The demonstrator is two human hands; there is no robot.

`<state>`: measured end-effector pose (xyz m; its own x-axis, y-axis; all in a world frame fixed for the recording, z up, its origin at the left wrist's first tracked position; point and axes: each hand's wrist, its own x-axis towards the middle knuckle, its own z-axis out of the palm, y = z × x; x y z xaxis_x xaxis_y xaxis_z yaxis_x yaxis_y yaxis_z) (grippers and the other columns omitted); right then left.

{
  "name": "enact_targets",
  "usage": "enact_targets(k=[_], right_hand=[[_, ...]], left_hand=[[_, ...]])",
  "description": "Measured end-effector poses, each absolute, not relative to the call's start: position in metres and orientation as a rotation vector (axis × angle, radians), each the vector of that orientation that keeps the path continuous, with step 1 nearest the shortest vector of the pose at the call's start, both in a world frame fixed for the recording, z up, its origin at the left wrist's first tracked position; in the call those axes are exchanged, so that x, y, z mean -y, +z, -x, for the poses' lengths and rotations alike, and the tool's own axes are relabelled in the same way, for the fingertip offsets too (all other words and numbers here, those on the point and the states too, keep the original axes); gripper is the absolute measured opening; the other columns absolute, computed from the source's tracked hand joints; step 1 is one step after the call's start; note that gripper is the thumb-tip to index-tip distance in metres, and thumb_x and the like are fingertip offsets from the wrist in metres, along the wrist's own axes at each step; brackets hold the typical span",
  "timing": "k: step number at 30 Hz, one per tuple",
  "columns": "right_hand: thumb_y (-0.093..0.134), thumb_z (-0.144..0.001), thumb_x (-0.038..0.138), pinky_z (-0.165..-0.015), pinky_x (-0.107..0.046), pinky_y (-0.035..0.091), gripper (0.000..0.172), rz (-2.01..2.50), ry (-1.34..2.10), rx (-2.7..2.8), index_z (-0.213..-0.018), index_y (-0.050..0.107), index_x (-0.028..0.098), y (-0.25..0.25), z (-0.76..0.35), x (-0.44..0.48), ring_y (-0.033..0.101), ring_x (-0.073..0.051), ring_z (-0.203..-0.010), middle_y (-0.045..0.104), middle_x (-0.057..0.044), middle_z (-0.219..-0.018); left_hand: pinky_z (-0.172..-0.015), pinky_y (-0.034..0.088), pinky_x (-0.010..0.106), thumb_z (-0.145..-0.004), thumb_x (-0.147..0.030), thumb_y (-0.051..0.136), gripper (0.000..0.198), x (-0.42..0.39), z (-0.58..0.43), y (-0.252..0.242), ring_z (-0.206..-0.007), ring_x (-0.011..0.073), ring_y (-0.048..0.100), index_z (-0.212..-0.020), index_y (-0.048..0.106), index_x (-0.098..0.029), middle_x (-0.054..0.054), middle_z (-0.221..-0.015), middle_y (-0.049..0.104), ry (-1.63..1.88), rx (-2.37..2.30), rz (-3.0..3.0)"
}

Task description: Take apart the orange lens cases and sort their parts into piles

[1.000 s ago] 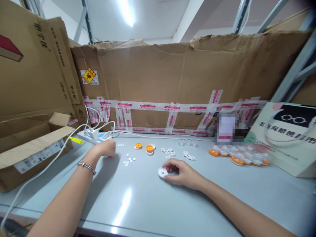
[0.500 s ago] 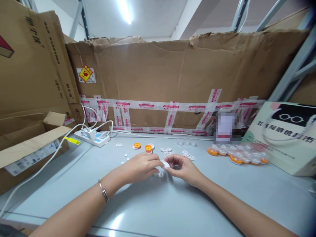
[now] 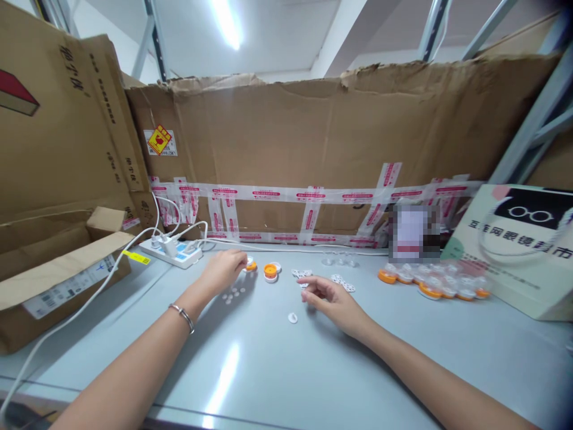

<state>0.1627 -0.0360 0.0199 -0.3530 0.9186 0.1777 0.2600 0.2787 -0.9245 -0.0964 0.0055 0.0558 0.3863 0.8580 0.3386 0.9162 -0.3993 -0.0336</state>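
Note:
My left hand [image 3: 224,270] reaches to the far left of the grey table [image 3: 268,370]. Its fingers are curled together on a small orange cap [image 3: 252,266], which they partly hide. My right hand [image 3: 330,297] lies low over the table with its fingers loosely stretched out and nothing in them. The fingertips are at a cluster of small white pieces [image 3: 303,275]. A small white ring [image 3: 292,318] lies alone on the table between my hands. A second orange cap on a white part [image 3: 271,271] stands just right of my left hand. Several tiny white discs [image 3: 233,294] lie under my left wrist.
A row of orange-and-clear caps [image 3: 430,285] lies at the right, in front of a printed box [image 3: 514,251]. A white power strip [image 3: 172,251] with cables sits at the back left beside an open cardboard box [image 3: 58,275]. A taped cardboard wall [image 3: 313,155] closes the back.
My hands have parted from the middle of the table. The left hand went back and left to the orange cap. The right hand let go of the white ring and reached toward the white pieces.

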Motion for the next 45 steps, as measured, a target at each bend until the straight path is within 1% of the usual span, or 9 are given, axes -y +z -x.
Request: enact_targets(k=[8,13,19,22,26,31,35,41,45], right_hand=[[0.052,-0.075,0.037,-0.066,-0.030,0.044,0.032,1.070,1.015,1.853,-0.098,0.057,0.016,0.019,-0.162,0.037,0.054,-0.014,-0.065,0.056,0.000,-0.071],[0.051,-0.076,0.036,-0.065,-0.029,0.043,0.032,1.084,0.993,1.850,-0.099,0.057,0.016,0.021,-0.163,0.036,0.054,-0.014,-0.065,0.057,-0.001,-0.071],[0.048,-0.076,0.039,-0.064,-0.029,0.044,0.032,1.100,0.956,1.834,-0.097,0.057,0.015,0.019,-0.165,0.032,0.053,-0.014,-0.064,0.058,-0.001,-0.069],[0.048,-0.076,0.039,-0.064,-0.029,0.044,0.031,1.120,0.945,1.833,-0.095,0.057,0.016,0.019,-0.165,0.032,0.053,-0.014,-0.062,0.058,-0.001,-0.069],[0.048,-0.076,0.039,-0.063,-0.029,0.044,0.030,1.133,0.935,1.839,-0.094,0.057,0.016,0.020,-0.166,0.033,0.054,-0.014,-0.063,0.059,-0.001,-0.069],[0.048,-0.077,0.039,-0.064,-0.029,0.043,0.030,1.151,0.928,1.832,-0.094,0.058,0.017,0.019,-0.167,0.032,0.053,-0.014,-0.063,0.059,-0.001,-0.070],[0.048,-0.077,0.039,-0.065,-0.029,0.042,0.029,1.155,0.922,1.825,-0.093,0.058,0.017,0.019,-0.169,0.030,0.052,-0.014,-0.064,0.058,-0.001,-0.070],[0.047,-0.077,0.040,-0.064,-0.029,0.041,0.031,1.142,0.965,1.803,-0.093,0.057,0.016,0.020,-0.170,0.032,0.051,-0.014,-0.065,0.057,-0.001,-0.069],[0.046,-0.077,0.039,-0.066,-0.029,0.042,0.030,1.162,0.929,1.843,-0.093,0.058,0.016,0.021,-0.168,0.035,0.052,-0.015,-0.066,0.058,-0.002,-0.071]], left_hand=[[-0.058,0.035,0.023,-0.080,-0.015,0.045,0.020,-0.016,0.089,0.045,-0.072,0.0183,0.058,-0.073,0.064,-0.017,0.007,-0.076,0.062,-0.343,1.626,2.446],[-0.067,0.039,0.023,-0.085,-0.019,0.044,0.021,-0.004,0.076,0.049,-0.079,0.0166,0.058,-0.087,0.065,-0.017,0.006,-0.086,0.063,-0.444,1.564,2.502],[-0.071,0.043,0.020,-0.081,-0.026,0.056,0.018,0.035,0.038,0.045,-0.077,0.0119,0.058,-0.096,0.061,-0.018,0.002,-0.087,0.062,-0.533,1.032,3.139],[-0.073,0.043,0.019,-0.082,-0.018,0.052,0.014,0.045,0.027,0.038,-0.077,0.0104,0.057,-0.092,0.062,-0.018,0.002,-0.087,0.060,-0.478,0.886,3.239],[-0.075,0.043,0.018,-0.082,-0.008,0.046,0.020,0.046,0.026,0.034,-0.079,0.0101,0.057,-0.088,0.062,-0.017,0.002,-0.086,0.059,-0.504,0.863,3.240],[-0.072,0.042,0.020,-0.082,-0.010,0.043,0.020,0.029,0.040,0.043,-0.080,0.0133,0.057,-0.083,0.062,-0.018,0.003,-0.086,0.061,-0.524,1.116,3.022],[-0.071,0.042,0.021,-0.082,-0.015,0.041,0.022,0.003,0.083,0.055,-0.083,0.0144,0.058,-0.087,0.061,-0.023,0.001,-0.094,0.063,-0.377,1.738,2.544],[-0.065,0.043,0.028,-0.068,-0.007,0.046,0.028,-0.026,0.161,0.059,-0.080,0.0241,0.060,-0.090,0.062,-0.013,0.010,-0.083,0.066,-0.259,2.110,2.152],[-0.065,0.043,0.027,-0.063,-0.006,0.049,0.029,-0.036,0.178,0.046,-0.081,0.0244,0.060,-0.088,0.063,-0.012,0.010,-0.080,0.066,-0.197,2.192,2.077]])
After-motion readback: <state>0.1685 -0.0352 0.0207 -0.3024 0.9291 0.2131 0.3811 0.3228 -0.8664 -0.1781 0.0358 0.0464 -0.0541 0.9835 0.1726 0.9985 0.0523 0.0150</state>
